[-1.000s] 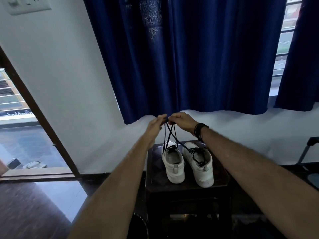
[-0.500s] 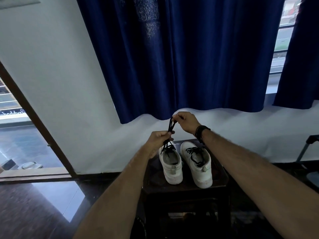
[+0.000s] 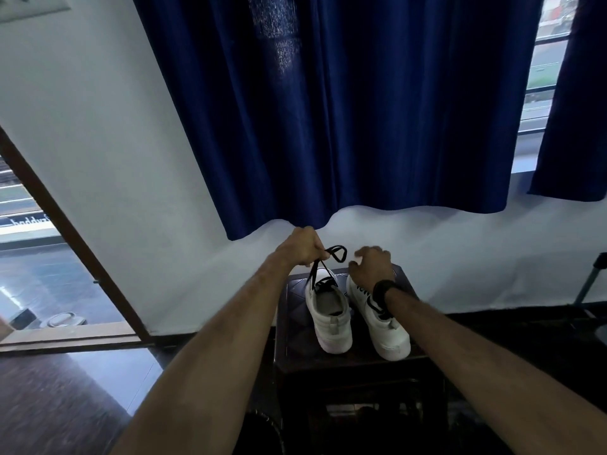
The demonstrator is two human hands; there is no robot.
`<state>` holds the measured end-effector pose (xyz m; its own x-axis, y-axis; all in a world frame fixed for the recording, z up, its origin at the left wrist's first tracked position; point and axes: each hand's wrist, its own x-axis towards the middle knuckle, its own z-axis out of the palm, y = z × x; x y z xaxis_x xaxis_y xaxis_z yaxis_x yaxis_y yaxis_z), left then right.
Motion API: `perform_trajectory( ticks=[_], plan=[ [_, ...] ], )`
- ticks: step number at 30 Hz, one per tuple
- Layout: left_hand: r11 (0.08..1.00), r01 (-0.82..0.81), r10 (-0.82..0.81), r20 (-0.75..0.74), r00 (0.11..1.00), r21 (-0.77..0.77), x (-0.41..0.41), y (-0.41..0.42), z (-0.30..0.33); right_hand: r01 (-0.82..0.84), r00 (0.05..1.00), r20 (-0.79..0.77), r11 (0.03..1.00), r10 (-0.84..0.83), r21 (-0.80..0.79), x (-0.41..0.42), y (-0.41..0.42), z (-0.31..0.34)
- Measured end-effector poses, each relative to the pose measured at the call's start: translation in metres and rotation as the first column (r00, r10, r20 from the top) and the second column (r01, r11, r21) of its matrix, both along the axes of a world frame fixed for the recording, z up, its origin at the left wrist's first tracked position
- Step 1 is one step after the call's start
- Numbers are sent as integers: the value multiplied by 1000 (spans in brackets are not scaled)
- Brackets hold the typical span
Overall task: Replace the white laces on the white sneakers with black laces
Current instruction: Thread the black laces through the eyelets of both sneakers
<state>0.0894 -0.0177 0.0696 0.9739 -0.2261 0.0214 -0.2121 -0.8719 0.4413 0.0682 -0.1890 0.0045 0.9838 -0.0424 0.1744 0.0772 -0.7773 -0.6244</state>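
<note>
Two white sneakers stand side by side on a small dark table (image 3: pixel 345 359), heels toward me. The left sneaker (image 3: pixel 330 315) has a black lace (image 3: pixel 335 254) running up from its eyelets. My left hand (image 3: pixel 303 247) is closed on that lace above the shoe, and a loop of lace sticks out to the right of the fist. My right hand (image 3: pixel 372 267) hovers over the toe of the right sneaker (image 3: pixel 382 326), fingers spread, holding nothing. It wears a black wristband and hides part of that shoe's black lacing.
A blue curtain (image 3: pixel 345 110) hangs on the white wall behind the table. An open doorway (image 3: pixel 42 267) with a brown frame is at the left. Dark floor lies around the table. A dark stand leg (image 3: pixel 591 284) shows at the right edge.
My right hand let go of the lace and dropped toward the right sneaker. My left hand rose with the lace, which now forms a loop beside it.
</note>
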Motion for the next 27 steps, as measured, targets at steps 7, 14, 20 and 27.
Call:
perform_trajectory(
  ticks=[7, 14, 20, 27],
  plan=[
    [992, -104, 97, -90, 991, -73, 7, -9, 3, -485, 861, -75, 855, 504, 183, 5, 17, 17],
    [972, -182, 174, -62, 983, -147, 8, -12, -6, -330, 944, 104, 870, 315, 365, 3, 34, -25],
    [965, -165, 162, -35, 986, -203, 9, -8, -10, -295, 955, 136, 862, 262, 413, 17, 42, -42],
    [866, -161, 177, -10, 984, -474, -7, 5, -27, -402, 906, 137, 714, 400, 574, 21, 40, -48]
  ],
)
